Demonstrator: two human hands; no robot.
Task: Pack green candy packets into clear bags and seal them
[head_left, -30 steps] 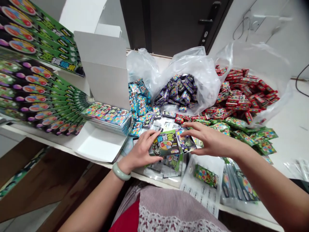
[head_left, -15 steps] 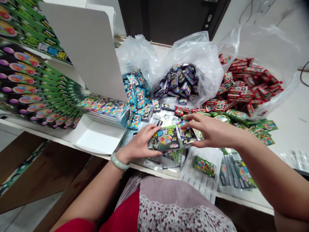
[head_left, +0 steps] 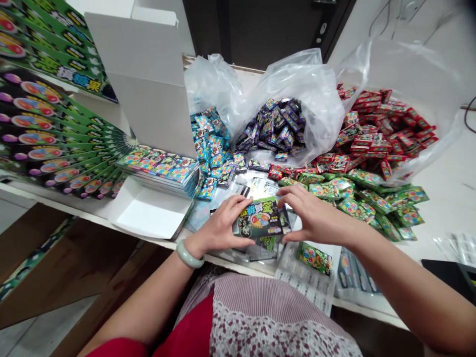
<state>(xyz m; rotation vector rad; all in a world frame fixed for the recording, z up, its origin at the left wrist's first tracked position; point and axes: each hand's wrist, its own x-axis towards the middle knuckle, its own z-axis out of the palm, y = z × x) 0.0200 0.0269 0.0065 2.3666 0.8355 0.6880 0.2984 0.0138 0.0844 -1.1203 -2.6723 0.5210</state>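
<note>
A flat black and green candy packet (head_left: 259, 219) with a colourful round picture is held level between my two hands. My left hand (head_left: 222, 224) grips its left end, thumb along the near edge and fingers over the far edge. At the right end, the fingers and thumb of my right hand (head_left: 310, 214) close on the packet's edges; a dark part shows there, its kind partly hidden. Below lie more packets in clear plastic (head_left: 268, 243). To the right a small green candy box (head_left: 315, 258) rests on a printed white sheet (head_left: 303, 282).
A white carton (head_left: 152, 210) with its lid raised holds stacked packets (head_left: 163, 168) on the left, beside fanned green display boxes (head_left: 70, 153). Behind are plastic bags with blue (head_left: 213, 141), purple (head_left: 273, 124) and red (head_left: 383, 134) candy boxes. Green ones (head_left: 375, 201) are heaped right.
My right hand has moved left and closer to my left hand, bringing the purple piece against the packet's right end, where it is now mostly hidden. The carton's lid has bent back slightly.
</note>
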